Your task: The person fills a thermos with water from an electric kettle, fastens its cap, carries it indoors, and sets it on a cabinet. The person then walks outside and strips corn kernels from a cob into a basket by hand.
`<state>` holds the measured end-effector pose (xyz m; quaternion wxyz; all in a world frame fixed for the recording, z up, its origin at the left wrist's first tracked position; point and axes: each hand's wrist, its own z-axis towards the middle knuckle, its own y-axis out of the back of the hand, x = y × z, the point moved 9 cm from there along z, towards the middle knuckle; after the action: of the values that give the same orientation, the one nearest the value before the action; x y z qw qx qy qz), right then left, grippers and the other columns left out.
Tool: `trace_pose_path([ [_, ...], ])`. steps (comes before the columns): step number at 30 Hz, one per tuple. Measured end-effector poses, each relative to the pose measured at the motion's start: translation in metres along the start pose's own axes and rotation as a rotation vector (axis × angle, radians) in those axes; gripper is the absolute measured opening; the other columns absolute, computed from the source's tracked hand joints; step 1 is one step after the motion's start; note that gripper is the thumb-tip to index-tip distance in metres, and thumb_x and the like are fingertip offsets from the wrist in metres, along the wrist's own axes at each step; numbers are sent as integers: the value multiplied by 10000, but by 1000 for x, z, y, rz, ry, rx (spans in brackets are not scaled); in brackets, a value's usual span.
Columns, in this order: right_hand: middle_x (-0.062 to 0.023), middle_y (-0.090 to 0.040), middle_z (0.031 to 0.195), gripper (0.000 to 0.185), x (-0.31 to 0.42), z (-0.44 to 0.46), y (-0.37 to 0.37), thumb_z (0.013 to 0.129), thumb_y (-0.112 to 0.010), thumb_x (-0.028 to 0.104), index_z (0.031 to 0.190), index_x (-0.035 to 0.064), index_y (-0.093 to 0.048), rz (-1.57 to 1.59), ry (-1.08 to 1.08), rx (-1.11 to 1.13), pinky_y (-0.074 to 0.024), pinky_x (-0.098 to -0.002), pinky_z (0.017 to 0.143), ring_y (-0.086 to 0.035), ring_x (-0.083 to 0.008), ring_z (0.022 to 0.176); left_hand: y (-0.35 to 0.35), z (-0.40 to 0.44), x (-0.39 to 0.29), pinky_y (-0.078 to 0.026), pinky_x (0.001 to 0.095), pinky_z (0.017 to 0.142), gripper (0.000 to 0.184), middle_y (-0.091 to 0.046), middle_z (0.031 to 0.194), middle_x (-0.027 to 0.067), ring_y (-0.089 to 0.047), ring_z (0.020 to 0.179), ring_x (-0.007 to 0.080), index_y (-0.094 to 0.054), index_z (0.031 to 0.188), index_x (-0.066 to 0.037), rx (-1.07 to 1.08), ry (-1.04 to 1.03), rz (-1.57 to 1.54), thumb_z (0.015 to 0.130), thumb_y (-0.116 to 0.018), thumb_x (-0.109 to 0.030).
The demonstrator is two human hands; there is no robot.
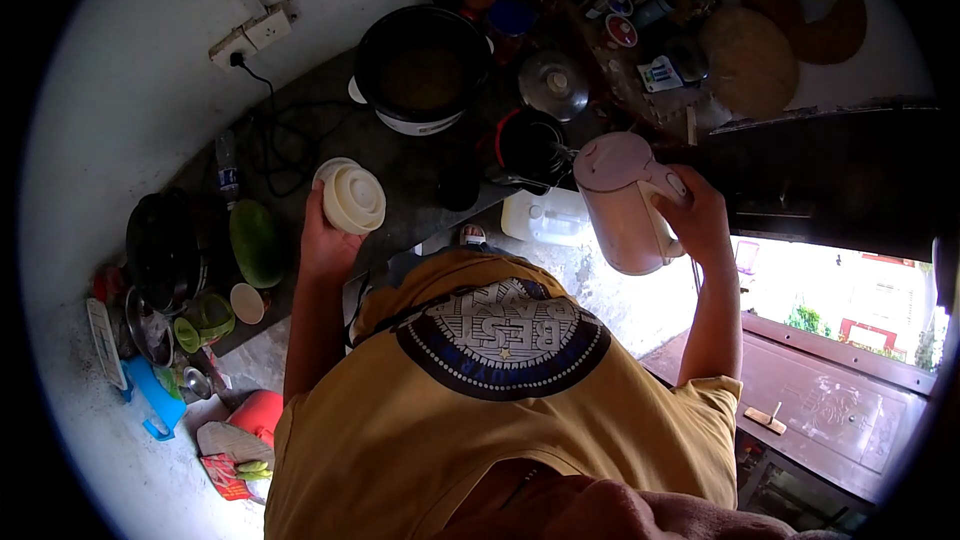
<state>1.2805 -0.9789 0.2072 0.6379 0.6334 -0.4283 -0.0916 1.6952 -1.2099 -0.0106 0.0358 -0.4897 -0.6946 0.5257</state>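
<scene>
My right hand is closed round the handle of a pale pink electric kettle. The kettle is tilted, and a stream of water runs from its spout into a dark, open-topped vessel with a reddish rim on the counter. What is inside that vessel is too dark to make out. In my left hand is a white round lid with a stepped, ringed face, held up over the counter's edge and apart from the vessel.
A black pot on a white base stands at the back, beside a metal lid. To the left lie a green melon, a plastic bottle and a dark pan. Jars crowd the rear. A whitish jug sits below the counter.
</scene>
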Motion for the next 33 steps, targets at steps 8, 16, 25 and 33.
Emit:
trace_pose_path([
  [8,-207,-720,1152,463,1,2,0,831,-762,142,1273,45,-663,-16,15,18,-569,-416,924,-721,-339,1034,4,-2,1,-496,434,1056,525,-597,1385,93,-590,1281,253,-492,1433,-82,-65,10,-4,1095,-389,-471],
  [16,-187,-730,1130,492,7,3,2,833,-781,140,1297,40,-652,-28,12,20,-560,-394,917,-719,-295,1013,4,-5,2,-492,434,1054,512,-592,1385,92,-586,1284,251,-490,1435,-89,-49,12,8,1099,-376,-459],
  [25,-197,-725,1151,466,13,5,2,836,-754,112,1287,48,-660,-49,58,20,-565,-398,922,-722,-313,1035,16,-3,2,-491,437,1053,524,-583,1393,100,-577,1290,258,-483,1440,-83,-70,-24,29,1105,-351,-463],
  [33,-195,-728,1121,447,18,7,1,836,-753,107,1269,48,-661,-26,90,38,-560,-387,903,-721,-306,1013,5,-8,1,-490,437,1052,529,-581,1399,96,-582,1285,260,-481,1443,-82,-56,2,-6,1107,-342,-466],
])
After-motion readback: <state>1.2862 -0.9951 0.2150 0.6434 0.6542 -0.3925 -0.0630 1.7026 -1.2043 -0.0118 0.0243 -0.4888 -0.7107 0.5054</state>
